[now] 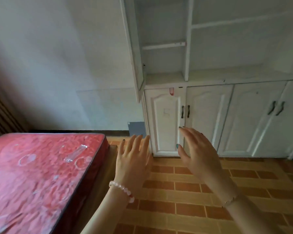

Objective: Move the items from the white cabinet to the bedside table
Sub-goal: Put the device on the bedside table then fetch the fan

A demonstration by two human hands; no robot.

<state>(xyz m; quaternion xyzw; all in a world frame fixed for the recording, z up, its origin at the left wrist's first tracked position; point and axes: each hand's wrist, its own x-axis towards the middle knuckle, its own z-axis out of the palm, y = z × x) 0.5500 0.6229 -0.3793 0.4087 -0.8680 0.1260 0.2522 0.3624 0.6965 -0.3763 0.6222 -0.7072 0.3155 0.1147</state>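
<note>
home bedroom | red mattress [41, 174] | white cabinet [210, 115] | tiled floor [193, 208]

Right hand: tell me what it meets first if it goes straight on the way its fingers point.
Probably the leftmost lower door of the white cabinet: the open right hand points there with nothing visible between, though depth is unclear.

the white cabinet [210, 115] has white panelled doors with dark handles [185, 111] and a small red mark [171, 91] near the top of the left door. the mattress [41, 174] is red with a pale mottled pattern. the floor [193, 200] is orange-brown brick-patterned tile. the wall [57, 56] is pale grey-white. the left wrist wears a pale pink bead bracelet [122, 190]; the fingernails [177, 146] are dark green.
</note>
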